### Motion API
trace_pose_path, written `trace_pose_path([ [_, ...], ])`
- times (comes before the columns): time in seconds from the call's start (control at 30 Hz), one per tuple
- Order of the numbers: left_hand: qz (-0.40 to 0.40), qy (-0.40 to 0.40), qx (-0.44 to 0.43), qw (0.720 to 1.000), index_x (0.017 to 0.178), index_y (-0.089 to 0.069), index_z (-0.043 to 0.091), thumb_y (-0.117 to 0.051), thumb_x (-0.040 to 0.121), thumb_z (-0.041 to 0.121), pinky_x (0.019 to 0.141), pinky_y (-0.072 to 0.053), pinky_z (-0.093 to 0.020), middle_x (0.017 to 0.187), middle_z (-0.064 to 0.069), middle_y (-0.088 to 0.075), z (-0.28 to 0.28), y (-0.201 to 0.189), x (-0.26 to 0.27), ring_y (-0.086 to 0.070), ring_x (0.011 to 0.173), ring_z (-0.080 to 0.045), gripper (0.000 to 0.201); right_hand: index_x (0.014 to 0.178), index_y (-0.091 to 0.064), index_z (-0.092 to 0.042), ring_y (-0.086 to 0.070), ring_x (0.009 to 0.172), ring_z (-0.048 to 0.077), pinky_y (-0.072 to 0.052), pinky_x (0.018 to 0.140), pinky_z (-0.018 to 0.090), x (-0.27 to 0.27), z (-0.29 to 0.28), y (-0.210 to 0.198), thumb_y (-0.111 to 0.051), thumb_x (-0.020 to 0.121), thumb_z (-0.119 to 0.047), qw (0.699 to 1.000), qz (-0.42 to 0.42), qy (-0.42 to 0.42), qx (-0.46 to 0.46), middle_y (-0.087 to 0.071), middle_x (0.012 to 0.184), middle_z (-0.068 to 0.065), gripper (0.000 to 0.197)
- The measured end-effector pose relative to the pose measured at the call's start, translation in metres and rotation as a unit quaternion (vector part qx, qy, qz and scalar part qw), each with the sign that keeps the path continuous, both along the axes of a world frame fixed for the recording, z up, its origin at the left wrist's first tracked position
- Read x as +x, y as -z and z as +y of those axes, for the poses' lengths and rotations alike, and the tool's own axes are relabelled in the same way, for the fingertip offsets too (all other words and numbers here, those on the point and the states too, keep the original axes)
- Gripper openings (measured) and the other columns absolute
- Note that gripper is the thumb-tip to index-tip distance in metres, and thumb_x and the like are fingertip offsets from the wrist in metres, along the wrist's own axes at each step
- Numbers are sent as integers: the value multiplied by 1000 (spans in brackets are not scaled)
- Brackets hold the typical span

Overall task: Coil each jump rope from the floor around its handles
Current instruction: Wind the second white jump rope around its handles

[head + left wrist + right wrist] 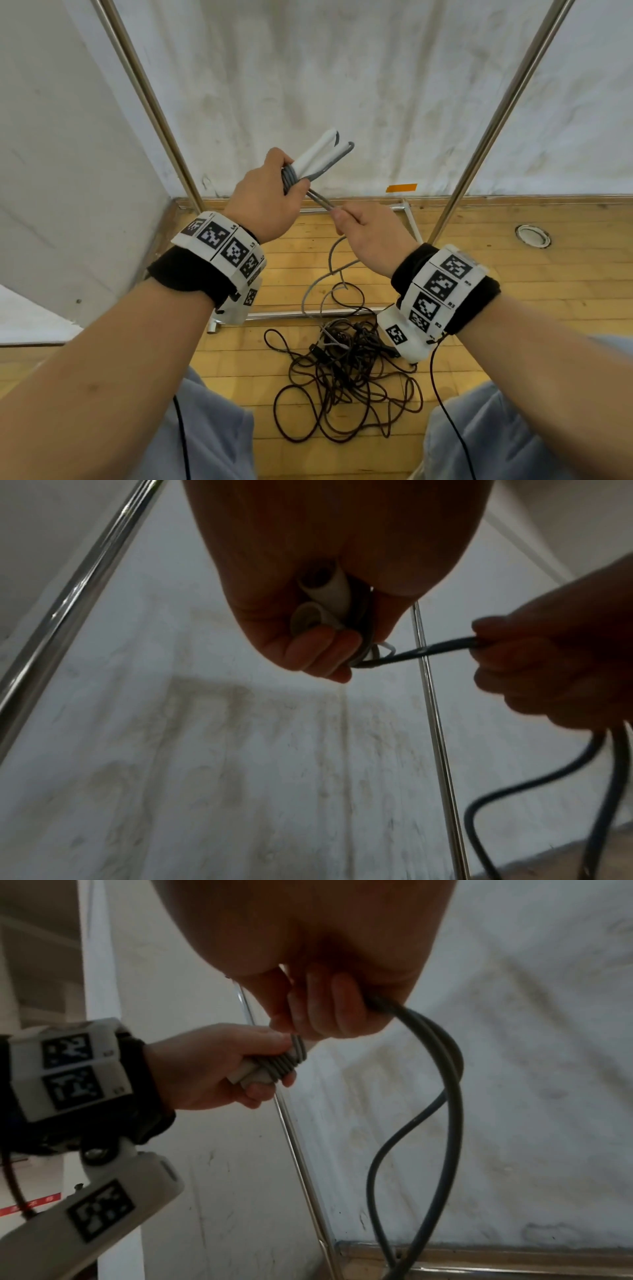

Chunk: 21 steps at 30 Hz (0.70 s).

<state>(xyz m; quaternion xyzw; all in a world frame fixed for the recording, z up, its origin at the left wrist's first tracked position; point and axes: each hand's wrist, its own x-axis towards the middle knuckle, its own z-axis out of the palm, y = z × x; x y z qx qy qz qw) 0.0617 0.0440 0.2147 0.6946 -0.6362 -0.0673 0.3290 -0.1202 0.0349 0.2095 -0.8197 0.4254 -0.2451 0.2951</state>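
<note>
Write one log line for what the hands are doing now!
left hand: grips white handles | right hand: pinches grey rope, winding | dark ropes: tangled on floor

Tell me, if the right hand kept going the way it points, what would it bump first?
Probably the left hand gripping the white handles. The right hand points up along the taut grey rope toward it, close by.

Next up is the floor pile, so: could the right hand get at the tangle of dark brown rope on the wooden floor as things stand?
Probably not yet. The right hand grips the grey rope, pulled taut from the white handles in the left hand. The dark brown rope tangle lies uncovered below, so nothing blocks the way itself.
</note>
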Motion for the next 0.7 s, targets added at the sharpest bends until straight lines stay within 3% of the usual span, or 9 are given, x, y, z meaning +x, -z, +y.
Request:
trace_pose_path([
  [0.2,-29,-6,43,999,103,-35,22,-53,93,40,48,-32,-28,70,7,-48,-4,18,-5,-49,59,-11,27,59,-38,-18,-33,49,11,-28,52,29,-1,8,-10,-38,99,-30,999,23,-26,-25,-35,52,-7,42],
  [0.4,-65,30,120,990,102,-31,26,-55,94,34,46,-33,-26,73,8,-48,-4,24,-4,-51,59,-11,27,55,-38,-18,-30,36,6,-27,40,14,-15,-2,-21,-42,98,-33,998,-59,9,2,-29,44,-10,46],
  [0.57,-134,64,196,969,102,-39,26,-60,91,34,48,-28,-24,75,13,-47,-2,33,-15,-46,63,-5,25,79,-60,-12,-31,36,3,-26,41,15,-13,0,-22,-41,99,-21,996,-40,-44,64,-36,48,-11,29],
  [0.63,-150,81,201,965,104,-42,24,-59,91,34,52,-28,-25,79,9,-52,-1,35,-21,-48,65,-8,24,84,-63,-9,-34,34,2,-26,39,13,-13,0,-23,-41,98,-18,997,-36,-38,58,-37,38,-11,28],
  [0.7,-165,97,185,964,103,-45,25,-60,88,44,60,-32,-27,84,8,-55,1,36,-26,-50,71,-13,29,83,-65,-7,-38,36,0,-29,40,11,-16,-3,-26,-42,98,-19,999,-40,-6,23,-38,40,-11,30],
])
